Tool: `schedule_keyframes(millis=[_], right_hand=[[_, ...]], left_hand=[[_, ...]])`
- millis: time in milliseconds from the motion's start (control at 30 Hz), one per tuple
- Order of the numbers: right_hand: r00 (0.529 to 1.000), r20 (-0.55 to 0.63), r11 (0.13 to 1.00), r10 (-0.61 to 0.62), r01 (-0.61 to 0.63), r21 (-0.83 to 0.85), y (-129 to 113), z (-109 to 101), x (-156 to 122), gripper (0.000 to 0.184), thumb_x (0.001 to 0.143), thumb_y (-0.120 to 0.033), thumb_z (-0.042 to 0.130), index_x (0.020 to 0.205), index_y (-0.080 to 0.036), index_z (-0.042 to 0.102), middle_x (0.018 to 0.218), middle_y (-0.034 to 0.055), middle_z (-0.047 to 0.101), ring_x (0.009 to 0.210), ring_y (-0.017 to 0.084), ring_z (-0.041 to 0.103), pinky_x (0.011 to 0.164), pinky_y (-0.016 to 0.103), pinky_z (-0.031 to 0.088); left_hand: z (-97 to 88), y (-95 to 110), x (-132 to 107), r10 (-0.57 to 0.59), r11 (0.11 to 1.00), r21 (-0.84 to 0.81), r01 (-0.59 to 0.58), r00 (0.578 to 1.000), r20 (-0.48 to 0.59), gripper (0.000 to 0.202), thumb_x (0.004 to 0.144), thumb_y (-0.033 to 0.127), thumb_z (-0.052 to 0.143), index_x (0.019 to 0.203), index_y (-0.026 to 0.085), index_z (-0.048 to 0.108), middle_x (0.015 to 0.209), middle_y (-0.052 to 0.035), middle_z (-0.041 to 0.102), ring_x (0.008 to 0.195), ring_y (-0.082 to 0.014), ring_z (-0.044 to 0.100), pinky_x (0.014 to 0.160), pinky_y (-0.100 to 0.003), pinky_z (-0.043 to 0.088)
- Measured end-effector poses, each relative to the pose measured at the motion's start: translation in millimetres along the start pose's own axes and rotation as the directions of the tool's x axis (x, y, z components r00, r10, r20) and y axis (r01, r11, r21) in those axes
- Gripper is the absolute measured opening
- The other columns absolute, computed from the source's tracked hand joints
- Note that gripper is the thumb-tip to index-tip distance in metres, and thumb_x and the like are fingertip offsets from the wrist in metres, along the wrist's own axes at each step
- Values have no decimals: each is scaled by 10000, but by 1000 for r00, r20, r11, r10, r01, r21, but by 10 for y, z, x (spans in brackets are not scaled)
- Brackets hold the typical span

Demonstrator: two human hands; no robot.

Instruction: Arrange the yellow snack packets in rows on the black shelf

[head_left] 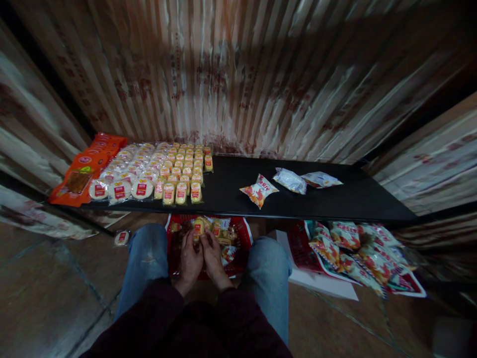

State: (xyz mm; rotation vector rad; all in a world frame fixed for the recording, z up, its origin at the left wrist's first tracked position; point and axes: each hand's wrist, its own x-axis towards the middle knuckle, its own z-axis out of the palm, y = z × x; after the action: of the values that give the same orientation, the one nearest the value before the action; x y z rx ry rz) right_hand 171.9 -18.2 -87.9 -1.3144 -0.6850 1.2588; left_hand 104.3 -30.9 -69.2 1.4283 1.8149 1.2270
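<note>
Above a red basket point(244, 242) between my knees, my left hand point(191, 261) and my right hand point(213, 256) come together at a small wrapped cake point(198, 226), yellow with a red label. Fingers of both hands are closed on its lower edge. More small wrapped snacks lie in the basket under and behind my hands. On the black shelf point(227, 191) ahead, similar yellow wrapped cakes point(181, 193) stand in tidy rows. To their left are rows of round white wrapped cakes point(142, 189).
An orange snack bag point(84, 171) lies at the shelf's left end. Several snack packets point(260, 190) sit right of centre. A second basket point(298, 246) at lower right holds snack bags point(345, 234). One round wrapped cake point(121, 238) lies on the floor by my left knee.
</note>
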Motion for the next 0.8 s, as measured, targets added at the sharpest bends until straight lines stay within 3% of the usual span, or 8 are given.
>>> schedule_keyframes(millis=[233,533,700,800], right_hand=[[997,-32,994,68,-65,87,-117,-25,-11,398,677,-430,650,1004,-203,634,1109,64,659,1001,190,608,868,289,476],[997,-10,996,82,-82,-35,-427,-161,34,476,705,-450,621,1104,-193,593,894,45,715,846,219,662,740,316,518],[998,-64,1000,-29,28,-10,-363,-240,27,393,691,-439,641,1013,-214,640,982,38,698,896,212,644,771,320,506],[998,-64,999,-18,21,45,-292,-261,15,373,673,-420,649,979,-207,631,964,41,698,867,208,650,766,325,506]], left_hand=[[-18,87,-25,27,999,28,-28,999,26,449,749,126,477,1194,166,526,1234,-126,539,1195,-233,479,1054,-420,368],[-131,171,30,58,997,-54,-50,989,140,639,629,14,464,1234,210,522,1248,-50,587,1224,-220,463,1102,-405,293],[-185,118,104,130,991,16,-136,971,199,663,637,-9,418,1252,216,518,1182,-40,623,1175,-204,489,1062,-380,351],[-195,81,139,132,989,42,-142,974,185,605,661,19,436,1217,232,544,1180,-42,614,1170,-204,489,1048,-381,368]])
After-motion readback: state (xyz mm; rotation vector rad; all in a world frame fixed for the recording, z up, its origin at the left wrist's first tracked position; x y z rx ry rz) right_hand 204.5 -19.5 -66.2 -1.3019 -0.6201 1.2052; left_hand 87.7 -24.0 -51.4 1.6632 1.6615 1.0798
